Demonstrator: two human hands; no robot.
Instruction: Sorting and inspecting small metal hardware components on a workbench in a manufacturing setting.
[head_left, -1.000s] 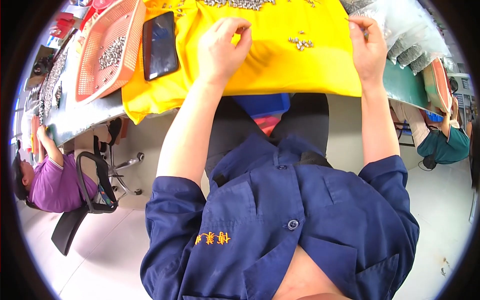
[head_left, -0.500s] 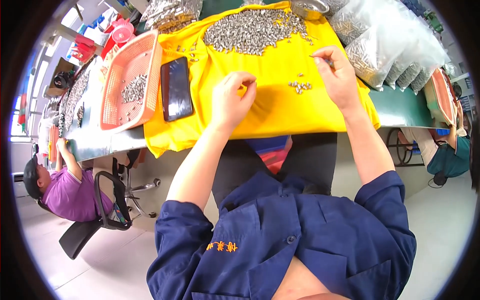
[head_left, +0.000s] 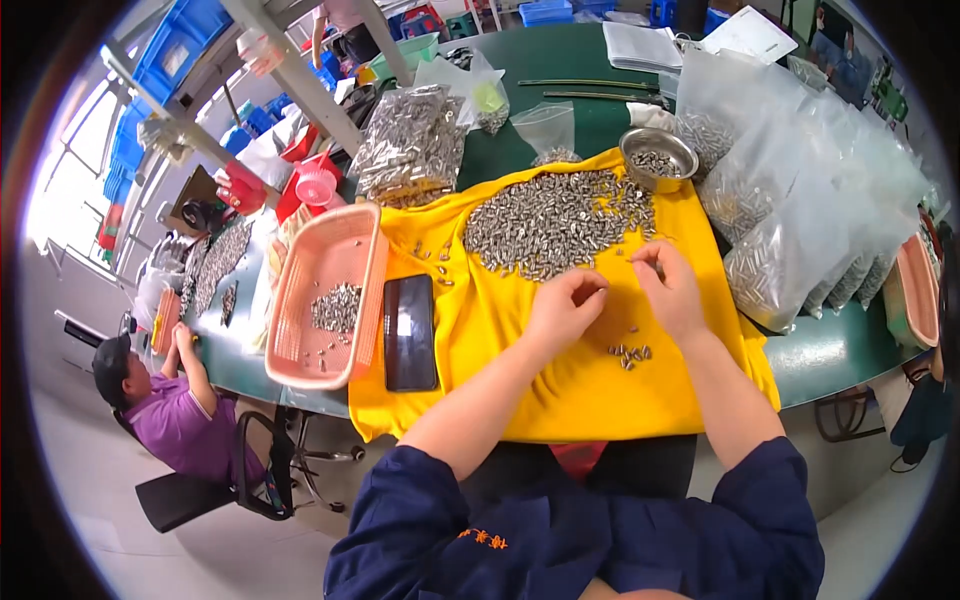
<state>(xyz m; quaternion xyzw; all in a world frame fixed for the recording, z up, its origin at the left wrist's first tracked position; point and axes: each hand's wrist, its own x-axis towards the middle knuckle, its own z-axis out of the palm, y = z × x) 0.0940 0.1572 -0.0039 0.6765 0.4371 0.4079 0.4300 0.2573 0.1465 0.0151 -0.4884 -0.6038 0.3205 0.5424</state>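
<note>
A yellow cloth [head_left: 500, 400] lies under a wide pile of small silvery metal parts [head_left: 545, 225]. My left hand [head_left: 565, 308] hovers by the pile's near edge, its thumb and fingers curled together in a pinch. Close on its right is my right hand [head_left: 668, 292], also pinched, at the pile's near right edge. Whatever either set of fingertips holds is too small to make out. Nearer to me, below the right hand, sits a little cluster of the same parts [head_left: 628, 355]. A dark phone [head_left: 410, 333] rests on the cloth's left side.
Left of the phone, a pink plastic basket [head_left: 325, 377] holds some metal parts. A steel bowl [head_left: 658, 160] stands behind the pile. Bulging clear bags [head_left: 770, 260] of parts line the right; another bag [head_left: 410, 140] sits far left. A person in purple [head_left: 185, 420] works at left.
My view has tipped up, showing more of the table's far side. The hands have come closer together and nearer the pile, the left one shifting right.
</note>
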